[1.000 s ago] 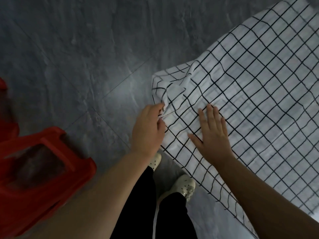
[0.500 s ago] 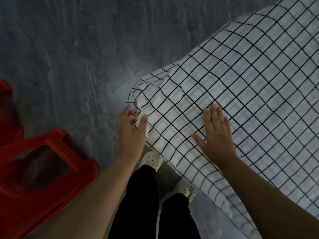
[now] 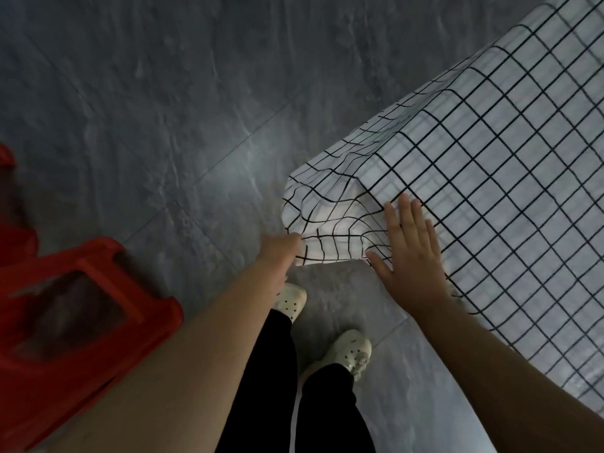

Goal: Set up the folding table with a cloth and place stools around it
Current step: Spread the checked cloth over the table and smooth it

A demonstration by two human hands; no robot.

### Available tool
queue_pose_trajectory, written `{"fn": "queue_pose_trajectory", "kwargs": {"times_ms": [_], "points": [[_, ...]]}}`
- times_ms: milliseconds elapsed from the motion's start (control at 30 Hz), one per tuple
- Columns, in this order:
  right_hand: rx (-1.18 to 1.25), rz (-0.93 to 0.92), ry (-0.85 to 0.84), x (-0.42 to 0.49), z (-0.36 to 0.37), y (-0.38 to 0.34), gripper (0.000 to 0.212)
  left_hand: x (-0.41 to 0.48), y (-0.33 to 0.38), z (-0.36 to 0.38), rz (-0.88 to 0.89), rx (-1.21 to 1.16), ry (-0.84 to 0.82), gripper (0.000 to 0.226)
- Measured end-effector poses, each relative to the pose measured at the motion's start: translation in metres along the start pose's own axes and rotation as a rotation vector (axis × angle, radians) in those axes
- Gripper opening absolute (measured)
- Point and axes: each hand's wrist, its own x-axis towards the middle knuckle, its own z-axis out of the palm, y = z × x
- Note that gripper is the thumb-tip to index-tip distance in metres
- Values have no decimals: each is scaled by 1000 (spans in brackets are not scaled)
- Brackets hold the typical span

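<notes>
Left hand point(image 3: 281, 253) reaches forward, fingers closed in a pinch; right hand point(image 3: 412, 263) lies flat, fingers spread.

A thin white cloth point(image 3: 490, 191) with a black grid, softly creased at its corner, fills the right of the frame; lower left, a glossy red plastic stool point(image 3: 81, 322) on matt, stone-textured grey floor point(image 3: 163, 93).

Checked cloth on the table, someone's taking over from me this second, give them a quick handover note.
Left hand: pinching the hanging corner of the checked cloth, tugging it down.
Right hand: open, flat on the cloth at the table's near edge.
Done: cloth covers the table, which is hidden beneath it; the corner is rumpled.
Red stool: on the floor to the left, not yet at the table.
Left: smooth the corner, place the stools around the table.
</notes>
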Motion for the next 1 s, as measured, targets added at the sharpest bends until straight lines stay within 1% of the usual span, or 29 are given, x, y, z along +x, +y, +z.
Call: {"fn": "queue_pose_trajectory", "kwargs": {"times_ms": [33,67,167,267,300,433,500,600,733,933,1000], "points": [[0,-2,4,0,1,0,79,3,-2,1,-81,-53,-28,53],[-1,-4,8,0,1,0,78,6,-5,2,-103,-95,-55,47],[-4,-5,13,0,2,1,78,13,-18,3,-54,-273,-73,41],[-7,0,20,1,4,0,78,19,-27,3,-110,-463,-164,37],[-3,5,24,1,4,-1,78,22,-29,3,-147,-532,-190,37],[17,18,47,2,6,-4,77,31,-33,-4,-238,-752,-230,52],[26,24,56,2,6,-5,77,35,-34,-8,-262,-843,-229,47],[24,27,64,2,7,-5,76,44,-36,-15,-247,-920,-203,32],[21,25,81,2,10,-4,75,56,-39,-23,-207,-1050,-190,27],[-9,32,92,3,14,-5,75,60,-35,-37,-124,-1020,-229,14],[-10,39,89,3,14,-6,76,59,-33,-45,-73,-1039,-238,15]]}}
